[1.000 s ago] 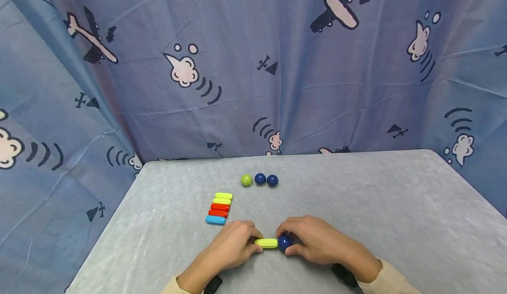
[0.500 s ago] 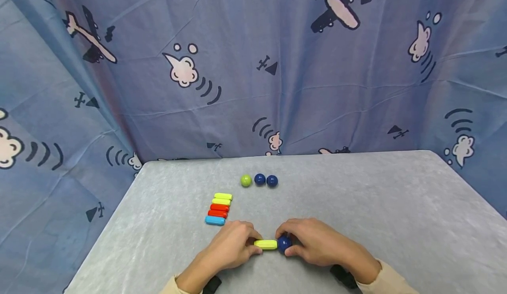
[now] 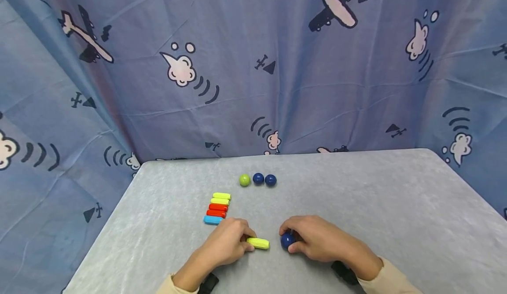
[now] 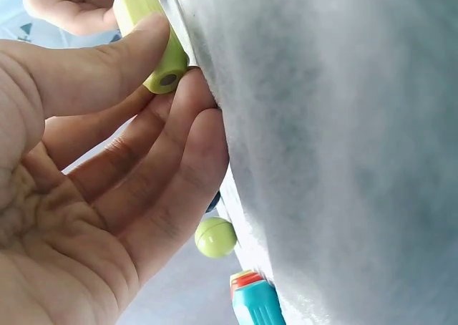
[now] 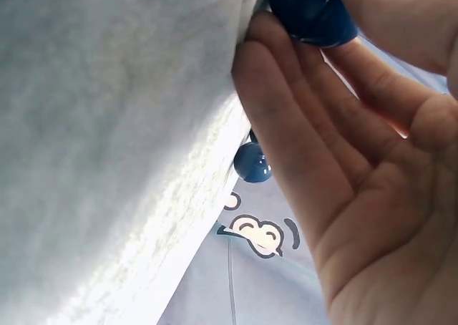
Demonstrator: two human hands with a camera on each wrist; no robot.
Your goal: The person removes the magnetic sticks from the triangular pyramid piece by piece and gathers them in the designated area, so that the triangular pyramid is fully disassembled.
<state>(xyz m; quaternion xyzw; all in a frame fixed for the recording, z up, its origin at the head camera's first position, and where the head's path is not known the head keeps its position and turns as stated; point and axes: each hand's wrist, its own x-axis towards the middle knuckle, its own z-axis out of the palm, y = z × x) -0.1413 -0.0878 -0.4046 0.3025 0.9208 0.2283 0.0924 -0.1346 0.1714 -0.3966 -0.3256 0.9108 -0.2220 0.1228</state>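
Near the front of the table, my left hand (image 3: 225, 243) pinches a yellow-green ridged rod (image 3: 259, 243) by its left end. In the left wrist view the thumb lies across the rod (image 4: 134, 6), and a dark round spot shows on its near end face. To the right, my right hand (image 3: 317, 239) holds a dark blue ball (image 3: 287, 241) between thumb and fingers. A gap separates rod and ball. The right wrist view shows the blue ball (image 5: 308, 10) at the top, partly covered by the thumb.
Beyond the left hand lie a blue rod (image 3: 213, 220), two red rods (image 3: 216, 213) and two yellow-green rods (image 3: 220, 201) in a column. Farther back, a green ball (image 3: 244, 180) and two dark blue balls (image 3: 258, 178) stand in a row. A printed curtain (image 3: 237, 65) hangs behind the grey table (image 3: 356, 188).
The yellow-green rod and the blue ball touched end to end before; now they are apart. My left hand has shifted left with the rod, my right hand slightly right with the ball.
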